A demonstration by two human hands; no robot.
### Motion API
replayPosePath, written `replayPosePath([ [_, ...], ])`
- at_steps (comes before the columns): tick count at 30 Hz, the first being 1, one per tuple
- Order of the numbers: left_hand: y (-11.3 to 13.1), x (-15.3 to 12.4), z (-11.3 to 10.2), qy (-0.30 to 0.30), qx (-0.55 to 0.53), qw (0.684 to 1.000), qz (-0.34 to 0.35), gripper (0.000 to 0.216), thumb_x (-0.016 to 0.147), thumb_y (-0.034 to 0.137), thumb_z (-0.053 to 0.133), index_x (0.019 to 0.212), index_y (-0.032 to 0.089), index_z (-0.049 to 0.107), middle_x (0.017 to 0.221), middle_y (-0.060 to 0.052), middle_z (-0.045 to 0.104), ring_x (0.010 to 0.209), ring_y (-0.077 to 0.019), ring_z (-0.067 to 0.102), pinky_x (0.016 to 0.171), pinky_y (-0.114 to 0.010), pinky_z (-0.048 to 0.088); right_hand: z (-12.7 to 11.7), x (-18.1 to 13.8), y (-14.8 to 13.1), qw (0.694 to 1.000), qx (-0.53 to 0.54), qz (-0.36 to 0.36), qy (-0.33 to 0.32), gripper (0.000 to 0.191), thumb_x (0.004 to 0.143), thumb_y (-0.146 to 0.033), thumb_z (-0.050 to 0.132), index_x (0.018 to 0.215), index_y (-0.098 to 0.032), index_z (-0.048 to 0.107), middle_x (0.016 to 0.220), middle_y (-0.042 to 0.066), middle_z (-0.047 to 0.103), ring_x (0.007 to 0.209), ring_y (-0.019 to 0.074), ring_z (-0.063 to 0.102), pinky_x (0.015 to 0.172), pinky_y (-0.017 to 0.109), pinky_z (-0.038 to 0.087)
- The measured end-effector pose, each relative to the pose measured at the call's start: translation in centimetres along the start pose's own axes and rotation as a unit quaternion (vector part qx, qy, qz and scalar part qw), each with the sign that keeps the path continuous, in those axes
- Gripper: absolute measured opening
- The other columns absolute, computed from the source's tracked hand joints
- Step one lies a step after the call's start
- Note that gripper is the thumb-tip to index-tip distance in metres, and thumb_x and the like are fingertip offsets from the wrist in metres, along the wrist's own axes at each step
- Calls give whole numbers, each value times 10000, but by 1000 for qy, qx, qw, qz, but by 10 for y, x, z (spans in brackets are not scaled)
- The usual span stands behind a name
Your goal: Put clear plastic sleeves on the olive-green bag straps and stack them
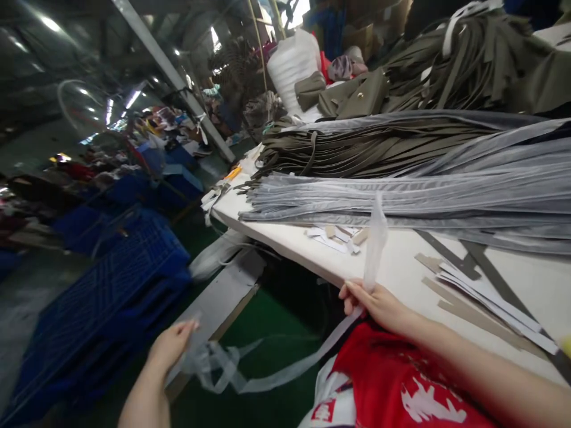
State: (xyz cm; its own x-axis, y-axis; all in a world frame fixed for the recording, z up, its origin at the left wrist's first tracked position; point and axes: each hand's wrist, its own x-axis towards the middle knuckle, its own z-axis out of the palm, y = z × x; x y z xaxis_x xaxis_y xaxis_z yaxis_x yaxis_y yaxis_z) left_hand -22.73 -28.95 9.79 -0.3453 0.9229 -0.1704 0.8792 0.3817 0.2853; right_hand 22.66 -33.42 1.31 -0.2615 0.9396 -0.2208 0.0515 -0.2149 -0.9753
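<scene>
My right hand (pixel 372 302) rests at the near edge of the white table (pixel 401 267), fingers closed on a thin translucent white strip (pixel 373 246) that rises from it and also hangs down off the table. My left hand (pixel 172 346) is out beyond the table, low and to the left. It pinches the bunched far end of the same strip (pixel 276 371), which sags in a loop between the two hands. A red printed garment (pixel 392 380) lies under my right forearm.
A long stack of grey strips (pixel 401 202) and a stack of olive strips (pixel 357 148) cover the table behind. Loose paper strips (pixel 482 297) and small scraps (pixel 339 238) lie near the edge. Blue plastic crates (pixel 102 297) stand on the floor at left.
</scene>
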Motion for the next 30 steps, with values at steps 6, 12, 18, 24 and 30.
replayPosePath([
  [6,163,-61,70,-278,-333,845,313,393,881,528,603,883,186,796,1402,-110,580,1232,-271,579,1060,-363,428,31,15,28,997,-58,-8,-44,620,907,-737,327,820,-197,619,652,41,669,603,180,587,635,321,463],
  [12,246,-89,113,-344,-413,747,392,492,918,560,542,979,136,785,1127,-153,715,1030,-255,671,927,-358,511,18,1,40,992,-124,-14,-34,384,870,-544,543,701,-209,623,690,50,679,647,207,596,680,347,452],
  [18,248,-70,105,-360,-292,735,496,484,940,540,508,945,145,787,984,-122,744,955,-226,675,894,-310,498,-30,-17,-18,993,-38,-65,93,421,789,-475,665,1102,-194,671,950,70,703,839,222,636,756,326,502],
  [24,253,-81,113,-420,-236,694,535,455,966,474,485,1011,126,775,994,-120,736,914,-198,682,847,-261,500,-37,-15,-49,994,26,-76,79,392,723,-554,739,846,-182,726,825,54,718,779,221,644,719,320,512],
  [30,247,-82,116,-397,-233,714,527,408,978,413,484,1051,126,764,1063,-120,706,984,-198,659,908,-273,489,-38,-17,-43,976,-38,-143,157,284,793,-475,704,749,-194,718,732,30,693,688,170,609,663,272,478],
])
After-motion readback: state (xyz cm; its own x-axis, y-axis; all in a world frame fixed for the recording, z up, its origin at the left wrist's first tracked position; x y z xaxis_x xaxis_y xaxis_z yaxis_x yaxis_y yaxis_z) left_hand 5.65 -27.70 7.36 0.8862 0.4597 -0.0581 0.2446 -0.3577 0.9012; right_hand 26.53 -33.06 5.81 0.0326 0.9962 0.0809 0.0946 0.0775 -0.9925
